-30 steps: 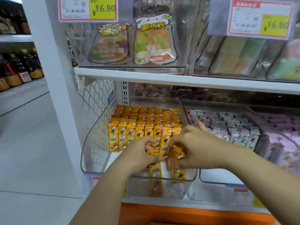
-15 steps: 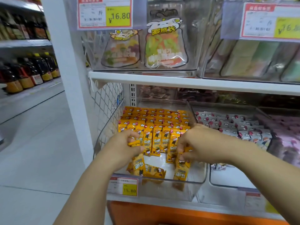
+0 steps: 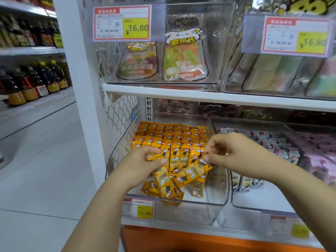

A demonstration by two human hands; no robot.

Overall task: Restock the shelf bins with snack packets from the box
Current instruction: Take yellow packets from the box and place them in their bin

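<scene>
The left hand (image 3: 143, 163) reaches into the clear bin (image 3: 192, 211) on the lower shelf, thumb and fingers pinching a yellow packet (image 3: 162, 176); rows of upright packets (image 3: 174, 140) fill the bin's far part; loose packets (image 3: 166, 192) lie tumbled near its front; the right hand (image 3: 236, 153) pinches a tilted packet (image 3: 192, 172) by its top; the neighbouring bin (image 3: 263, 197) on the right holds grey packets (image 3: 272, 142).

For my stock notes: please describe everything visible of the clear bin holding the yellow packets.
The bin is clear plastic, open-topped, with a low front wall. It sits beside a wire grid. A 16.80 tag is on its front. Yellow packets stand in rows at its back; some lie loose in front. The left hand and right hand pinch packets inside.
</scene>
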